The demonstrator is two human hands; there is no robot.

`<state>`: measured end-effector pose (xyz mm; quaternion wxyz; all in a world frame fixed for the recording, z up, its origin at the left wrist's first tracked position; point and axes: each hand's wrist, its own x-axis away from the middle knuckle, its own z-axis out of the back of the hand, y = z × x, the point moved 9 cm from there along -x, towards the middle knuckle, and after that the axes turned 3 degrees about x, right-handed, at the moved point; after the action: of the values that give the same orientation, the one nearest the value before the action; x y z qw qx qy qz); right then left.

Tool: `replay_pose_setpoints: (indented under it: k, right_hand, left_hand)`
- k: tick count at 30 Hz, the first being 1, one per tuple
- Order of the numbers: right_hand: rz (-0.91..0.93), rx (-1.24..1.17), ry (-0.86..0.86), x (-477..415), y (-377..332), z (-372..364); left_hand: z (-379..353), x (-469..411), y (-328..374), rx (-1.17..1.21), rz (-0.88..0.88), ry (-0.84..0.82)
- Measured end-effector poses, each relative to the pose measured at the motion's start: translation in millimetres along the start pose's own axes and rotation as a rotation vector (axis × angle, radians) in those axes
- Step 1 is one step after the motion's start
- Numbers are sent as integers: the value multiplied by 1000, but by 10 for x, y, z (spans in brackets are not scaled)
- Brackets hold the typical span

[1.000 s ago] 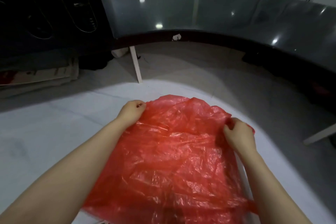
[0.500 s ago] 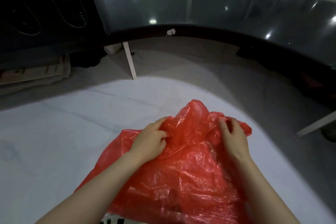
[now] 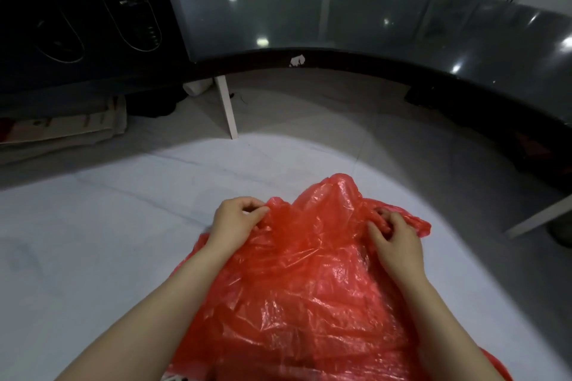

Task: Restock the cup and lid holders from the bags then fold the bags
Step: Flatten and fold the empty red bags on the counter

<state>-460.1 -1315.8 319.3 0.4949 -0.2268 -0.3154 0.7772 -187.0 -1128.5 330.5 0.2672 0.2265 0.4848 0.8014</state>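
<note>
Your red bag [image 3: 309, 281] was thin, translucent, glossy plastic, badly crumpled; it lay spread on the white surface [image 3: 93, 257], far edge bunched upward into a peak

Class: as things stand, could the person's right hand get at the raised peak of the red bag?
Probably yes: the right hand already grips the red bag beside the peak, nothing between.

Red bag [image 3: 309, 281]: thin crinkled glossy plastic; counter [image 3: 340, 15]: dark, glossy.

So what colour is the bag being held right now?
Translucent red, crinkled and glossy; the bag shows clearly in the head view, gripped by both hands.
</note>
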Motion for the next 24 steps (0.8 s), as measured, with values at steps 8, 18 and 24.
replay_pose_setpoints:
  k: [8,18,24]
  right_hand:
    - [-139,-412,1,-196,131,248]
    - [-425,-644,481,-259,430,682]
    - [-554,-1488,198,-358,169,302]
  left_hand:
    - [1070,-255,-211,112,101,475]
    - [1804,-412,-266,238,135,698]
    - [1846,-420,-228,189,137,673]
